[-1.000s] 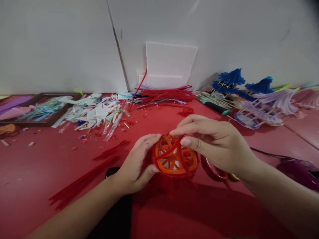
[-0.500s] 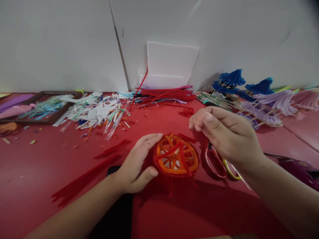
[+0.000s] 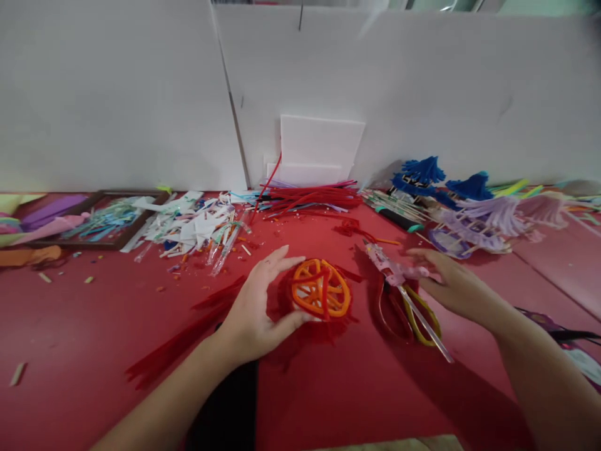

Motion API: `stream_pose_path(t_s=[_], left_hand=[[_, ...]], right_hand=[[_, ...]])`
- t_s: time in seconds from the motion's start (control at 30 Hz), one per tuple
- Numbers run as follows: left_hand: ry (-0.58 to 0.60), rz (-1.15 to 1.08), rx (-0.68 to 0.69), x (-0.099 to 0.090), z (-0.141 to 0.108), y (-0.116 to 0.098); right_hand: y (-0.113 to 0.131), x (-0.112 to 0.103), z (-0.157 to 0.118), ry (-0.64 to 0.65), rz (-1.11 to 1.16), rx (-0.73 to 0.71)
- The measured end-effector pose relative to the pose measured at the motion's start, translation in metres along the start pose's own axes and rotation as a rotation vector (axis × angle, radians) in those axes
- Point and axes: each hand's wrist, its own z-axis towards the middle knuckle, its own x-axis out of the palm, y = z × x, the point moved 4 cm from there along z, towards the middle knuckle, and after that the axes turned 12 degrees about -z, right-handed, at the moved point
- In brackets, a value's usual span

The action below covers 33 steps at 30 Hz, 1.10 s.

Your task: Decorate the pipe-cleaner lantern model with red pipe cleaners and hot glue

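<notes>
A round orange and red piece (image 3: 342, 289) of fuzzy stems, with spokes across it, lies on the red table (image 3: 300, 401) in front of me. My left hand (image 3: 263, 307) curves round its left side, thumb and fingers apart, touching its edge. My right hand (image 3: 436, 275) is at the handle of a pale pink glue gun (image 3: 385, 263), with the fingers bent around the handle end. A clear glue stick juts from the gun toward me. Beneath the gun lie scissors with red and yellow handles (image 3: 428, 319).
Red stems (image 3: 173, 341) and a black object (image 3: 225, 410) lie to the left. White scraps (image 3: 195, 225) and a brown frame (image 3: 113, 246) are farther back. Blue tufted pieces (image 3: 472, 186), lilac ones (image 3: 493, 216) and a green-black tool (image 3: 399, 219) stand or lie at the back right.
My right hand has moved down and to the right, onto the glue gun, which now shows over the scissors. My left thumb has come round the near edge of the round piece. The view has tilted up.
</notes>
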Motion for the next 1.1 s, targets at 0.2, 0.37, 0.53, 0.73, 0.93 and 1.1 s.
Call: stream_pose_path(t_s=[0.2, 0.37, 0.53, 0.73, 0.93, 1.1], left_hand=[[0.108, -0.237, 0.054, -0.004, 0.001, -0.007], [-0.215, -0.17, -0.034, 0.0, 0.023, -0.024], [-0.121, -0.267, -0.067, -0.002, 0.059, -0.036], [0.136, -0.161, -0.109, -0.001, 0.071, -0.043], [0.126, -0.186, -0.154, 0.005, 0.065, -0.036], [0.037, -0.29, -0.064, 0.003, 0.062, -0.029]], right_hand=[[-0.018, 0.024, -0.011, -0.06, -0.104, -0.139], [-0.014, 0.033, -0.006, -0.031, -0.106, -0.113], [-0.014, 0.022, -0.009, -0.101, -0.071, -0.004], [0.002, 0.006, -0.014, -0.325, 0.042, 0.198], [0.038, -0.011, 0.004, -0.499, 0.277, 0.264], [0.057, -0.014, 0.017, -0.527, 0.447, 0.195]])
